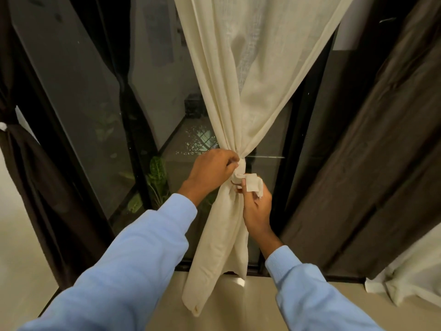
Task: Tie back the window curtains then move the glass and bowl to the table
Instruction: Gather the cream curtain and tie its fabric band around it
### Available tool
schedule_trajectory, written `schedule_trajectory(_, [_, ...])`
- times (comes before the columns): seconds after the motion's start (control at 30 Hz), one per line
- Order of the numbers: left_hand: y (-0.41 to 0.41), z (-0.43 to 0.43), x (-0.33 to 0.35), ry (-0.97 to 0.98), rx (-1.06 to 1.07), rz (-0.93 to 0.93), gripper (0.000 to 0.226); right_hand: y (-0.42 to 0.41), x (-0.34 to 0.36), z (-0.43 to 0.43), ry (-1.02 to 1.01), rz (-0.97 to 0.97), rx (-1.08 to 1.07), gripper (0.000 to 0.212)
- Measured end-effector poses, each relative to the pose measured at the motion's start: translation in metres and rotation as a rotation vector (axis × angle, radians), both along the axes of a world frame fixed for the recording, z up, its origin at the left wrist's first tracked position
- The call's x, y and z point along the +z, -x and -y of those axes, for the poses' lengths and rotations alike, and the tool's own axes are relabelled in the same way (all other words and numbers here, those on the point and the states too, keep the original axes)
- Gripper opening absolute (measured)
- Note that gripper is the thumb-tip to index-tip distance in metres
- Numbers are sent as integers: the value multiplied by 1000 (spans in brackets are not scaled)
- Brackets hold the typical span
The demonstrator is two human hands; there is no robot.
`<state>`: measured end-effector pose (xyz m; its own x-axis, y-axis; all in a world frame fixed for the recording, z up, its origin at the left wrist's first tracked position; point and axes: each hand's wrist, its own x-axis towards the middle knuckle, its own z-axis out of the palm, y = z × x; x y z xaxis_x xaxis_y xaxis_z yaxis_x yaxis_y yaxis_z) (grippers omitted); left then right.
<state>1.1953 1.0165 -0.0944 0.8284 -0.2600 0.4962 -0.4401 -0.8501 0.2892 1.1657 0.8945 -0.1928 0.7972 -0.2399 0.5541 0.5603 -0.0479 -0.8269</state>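
Now | our cream curtain (238,68) hangs lengthwise top to bottom before the window (95,103), cinched mid-length | our left hand (211,167) pinches the tie band (241,166) | our right hand (256,206) curls round its loose end.

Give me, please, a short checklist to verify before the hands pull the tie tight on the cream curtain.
1. Cream curtain gathered into one bundle: ok.
2. Tie strip wrapped round the bundle: ok.
3. Left hand pinches the wrap: ok.
4. Right hand holds the strip's free end: ok.
5. Knot secured: cannot tell.
6. Brown curtain on the right tied back: not ok, it hangs loose.
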Motion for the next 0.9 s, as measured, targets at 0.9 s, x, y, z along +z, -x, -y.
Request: schedule_trajectory(0.9, [4,4,-26,151,25,98,11,-26,21,3,-233,-86,-144,33])
